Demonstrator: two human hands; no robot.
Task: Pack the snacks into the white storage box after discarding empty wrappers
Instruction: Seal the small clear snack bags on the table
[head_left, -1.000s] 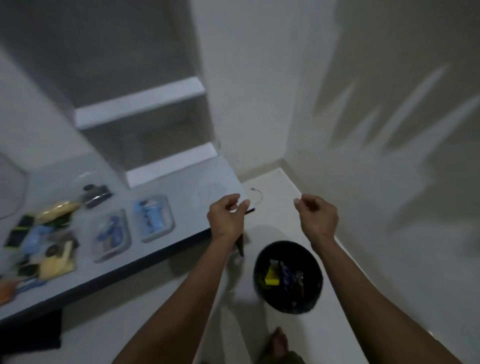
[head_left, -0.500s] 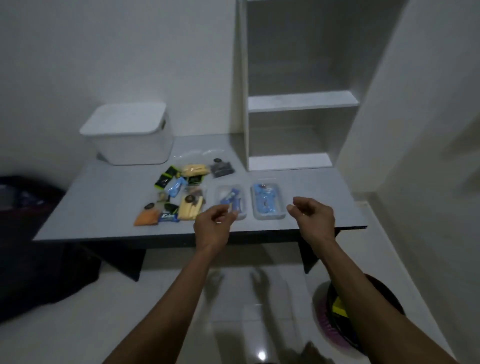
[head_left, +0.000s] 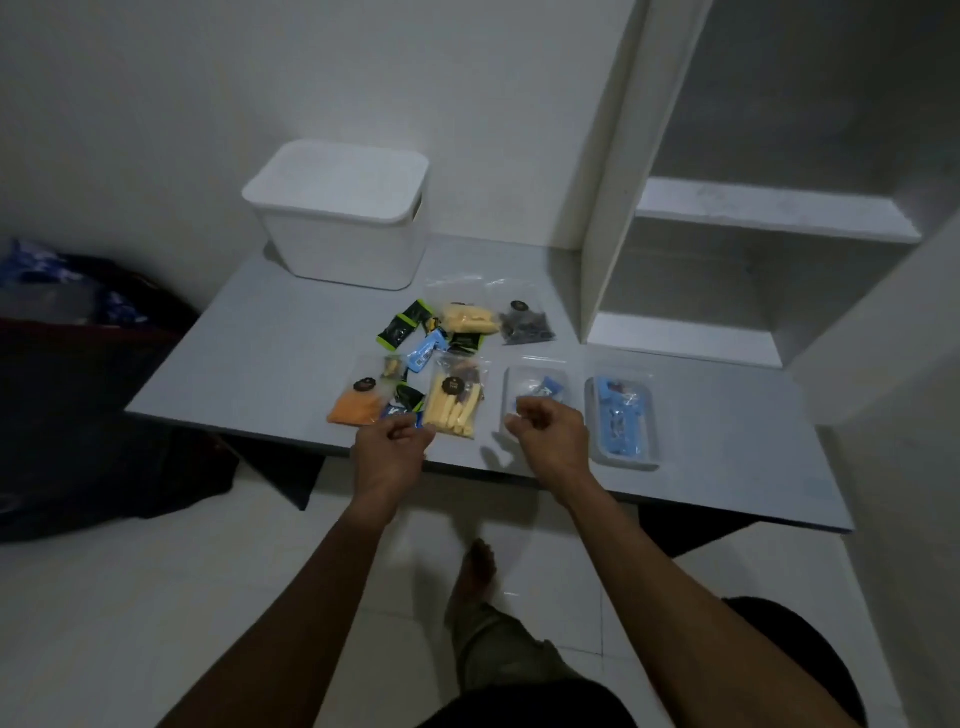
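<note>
The white storage box stands lidded at the back left of the grey table. Snack packs lie in a cluster mid-table: an orange pack, a bag of pale yellow sticks, a yellow pack, a dark-filled bag and small black-and-green packets. Two clear trays hold blue wrapped snacks. My left hand hovers at the front edge by the stick bag, fingers curled with nothing in them. My right hand is loosely curled over the nearer tray, also holding nothing.
A white shelf unit rises at the table's right rear. A dark pile of bags sits on the floor at left. The black bin shows at bottom right behind my arm. My foot is on the tiled floor.
The view swung from the bin on the floor back to the table. Both hands moved forward over the table's front edge; the left hand no longer pinches the clear wrapper.
</note>
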